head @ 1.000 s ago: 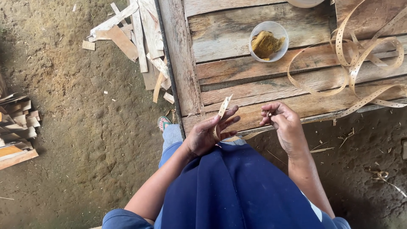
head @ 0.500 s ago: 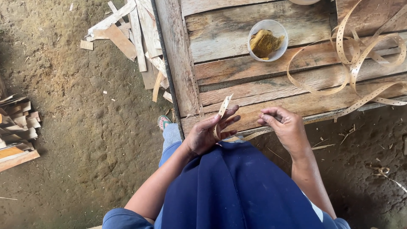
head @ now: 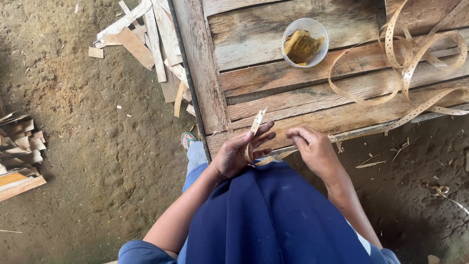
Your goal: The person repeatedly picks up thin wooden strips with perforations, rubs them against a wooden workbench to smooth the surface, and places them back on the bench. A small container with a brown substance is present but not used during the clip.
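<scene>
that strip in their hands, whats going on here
A person stands at a wooden table and works a thin, pale strip dotted with holes. The left hand holds one end, which sticks up between its fingers. The right hand is curled over the strip beside it. More of the same strip lies in loose loops on the table, near a clear cup of yellow-brown stuff.
</scene>
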